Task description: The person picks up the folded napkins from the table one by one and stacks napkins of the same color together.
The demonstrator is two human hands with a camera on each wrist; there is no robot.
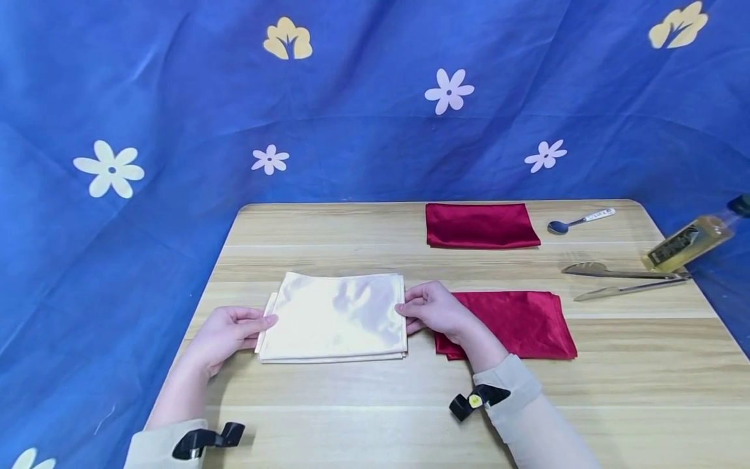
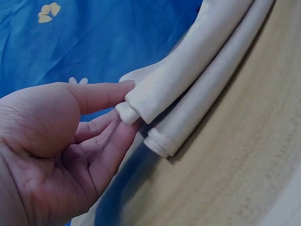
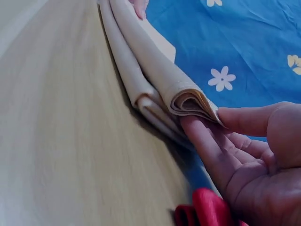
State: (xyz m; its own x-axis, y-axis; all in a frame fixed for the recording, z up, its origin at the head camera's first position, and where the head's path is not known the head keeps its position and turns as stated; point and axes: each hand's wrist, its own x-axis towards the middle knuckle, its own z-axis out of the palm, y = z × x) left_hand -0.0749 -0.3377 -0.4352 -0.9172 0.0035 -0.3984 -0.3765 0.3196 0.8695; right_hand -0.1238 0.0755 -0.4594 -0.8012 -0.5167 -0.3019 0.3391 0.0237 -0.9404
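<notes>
A folded cream satin cloth (image 1: 340, 316) lies across the middle left of the table in the head view. My left hand (image 1: 231, 332) pinches its left edge between thumb and fingers, and my right hand (image 1: 433, 309) pinches the right edge. Both wrist views show two folded cream bundles, one above the other. In the left wrist view the fingers (image 2: 110, 141) are under the upper bundle (image 2: 174, 70), with the lower bundle (image 2: 207, 113) beneath. The right wrist view shows the rolled layers of the upper bundle's end (image 3: 190, 101) between thumb and fingers.
A folded red cloth (image 1: 515, 326) lies beside my right forearm, partly covered by it. Another red cloth (image 1: 480, 226) is at the back edge. To the right are a spoon (image 1: 580, 221), metal tongs (image 1: 627, 279) and a bottle of amber liquid (image 1: 691, 242). A blue curtain (image 1: 363, 130) hangs behind.
</notes>
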